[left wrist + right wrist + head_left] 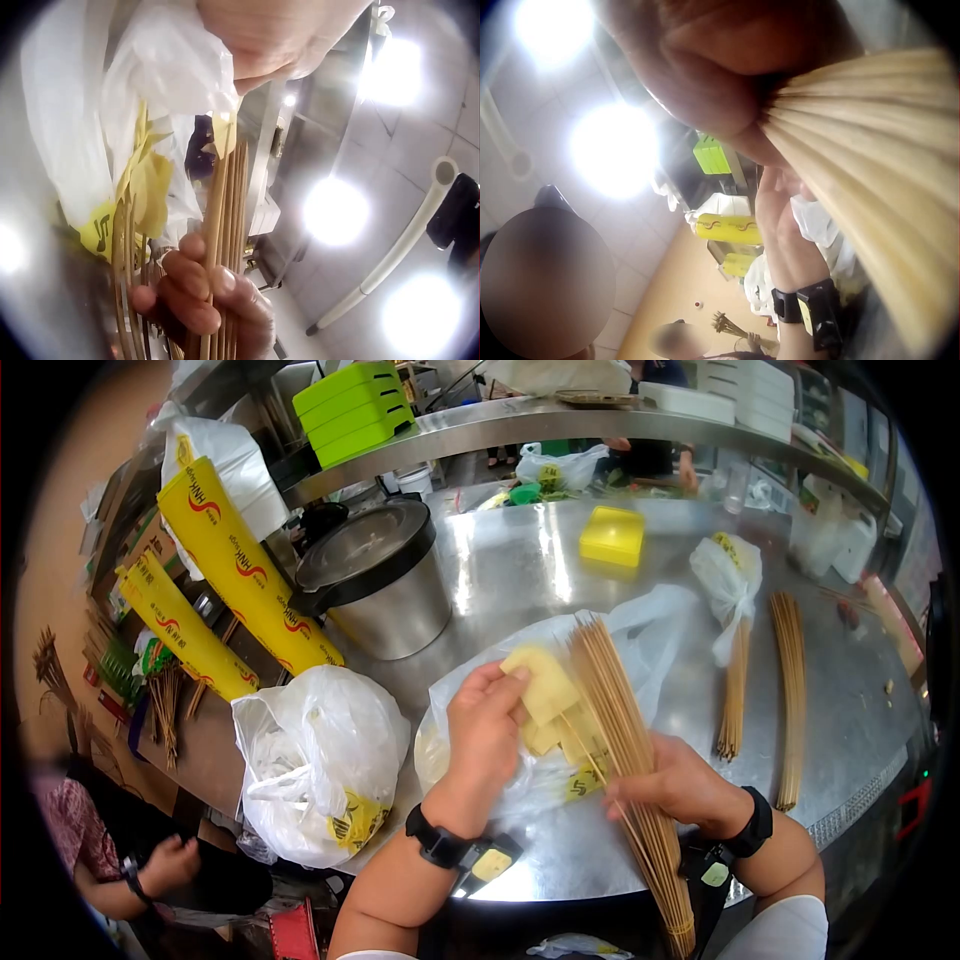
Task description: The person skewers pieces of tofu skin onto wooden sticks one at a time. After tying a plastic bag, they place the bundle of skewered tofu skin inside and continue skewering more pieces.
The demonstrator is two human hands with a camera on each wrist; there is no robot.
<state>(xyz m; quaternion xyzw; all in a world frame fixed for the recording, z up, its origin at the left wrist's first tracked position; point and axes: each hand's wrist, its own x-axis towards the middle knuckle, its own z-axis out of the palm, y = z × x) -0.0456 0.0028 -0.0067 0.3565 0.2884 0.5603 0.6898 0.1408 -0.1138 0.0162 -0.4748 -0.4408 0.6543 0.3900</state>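
Observation:
My left hand [482, 730] pinches a thin, pale yellow square slice [540, 682] between thumb and fingers. A thick bundle of bamboo skewers [618, 710] is gripped in my right hand [672, 785], its bound end slanting down toward my body. Between thumb and fingers the right hand also holds a single skewer [584, 745], whose tip meets the slice's lower edge. In the left wrist view, the slice [224, 132] overlaps the skewer ends. More yellow slices [545, 739] lie beneath on an opened white plastic bag [660, 622].
A knotted white bag [315, 760] stands left, beside a lidded steel pot [390, 595] and yellow cling-film rolls [235, 560]. At right on the steel table lie two skewer bundles, one partly bagged [733, 705], one loose [790, 700]. A yellow box [612, 536] sits farther back. Another person [150, 870] is at left.

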